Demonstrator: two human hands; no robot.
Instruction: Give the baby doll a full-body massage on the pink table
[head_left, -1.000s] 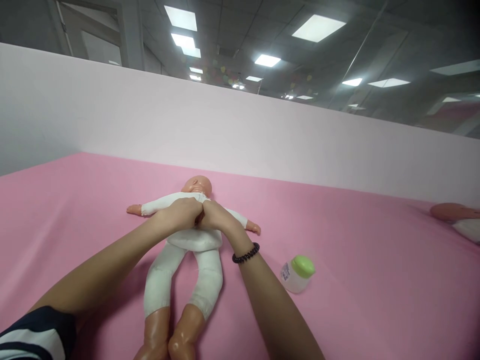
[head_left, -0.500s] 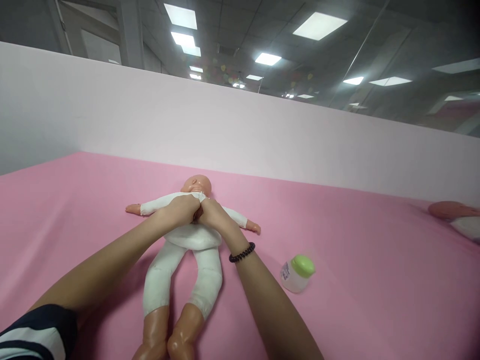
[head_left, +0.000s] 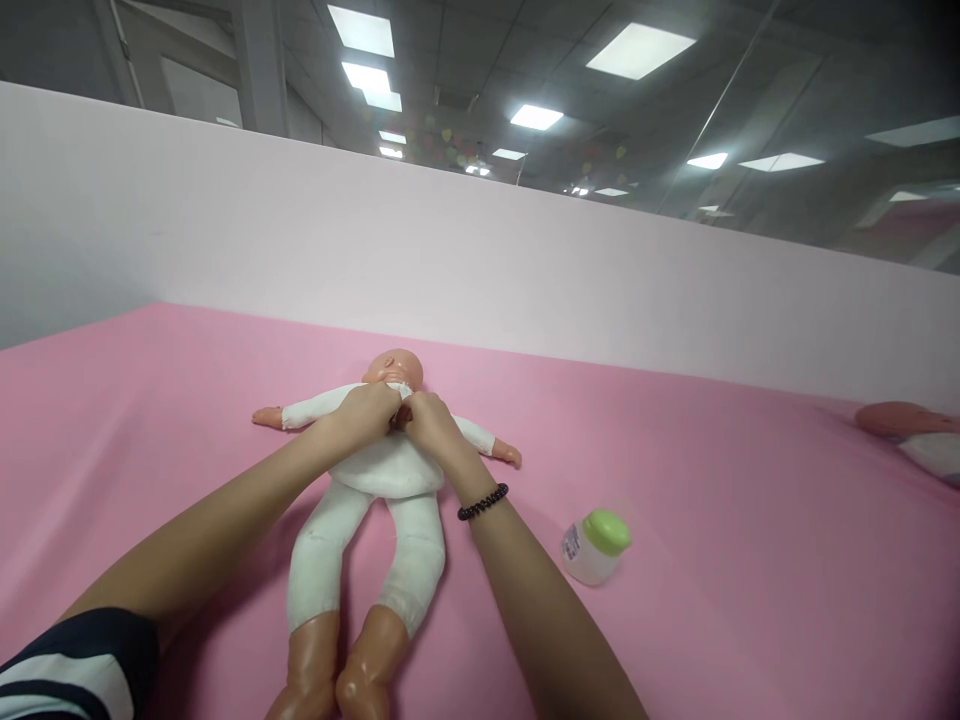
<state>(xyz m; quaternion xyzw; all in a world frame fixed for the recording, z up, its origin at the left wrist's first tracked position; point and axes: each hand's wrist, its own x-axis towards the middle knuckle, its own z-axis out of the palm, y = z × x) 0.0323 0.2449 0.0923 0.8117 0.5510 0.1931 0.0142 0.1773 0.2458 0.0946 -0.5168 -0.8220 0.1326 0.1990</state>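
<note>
A baby doll (head_left: 397, 468) with a white cloth body lies on its back on the pink surface, its head away from me and its arms spread. My left hand (head_left: 369, 412) and my right hand (head_left: 430, 420) meet over its upper chest, just below the neck. Both hands have their fingers curled in and pressed close together. What the fingertips pinch, if anything, is hidden behind the knuckles. A dark coiled band (head_left: 483, 502) circles my right wrist.
To the right of my right forearm stands a small clear jar (head_left: 592, 550) with a green lid, tilted in view. Part of another doll (head_left: 900, 420) shows at the far right edge. A white wall panel (head_left: 480, 270) borders the pink surface (head_left: 712, 520) at the back.
My right hand has shifted slightly, its fingers turning a little apart from the left hand's. The doll and the jar stay where they were.
</note>
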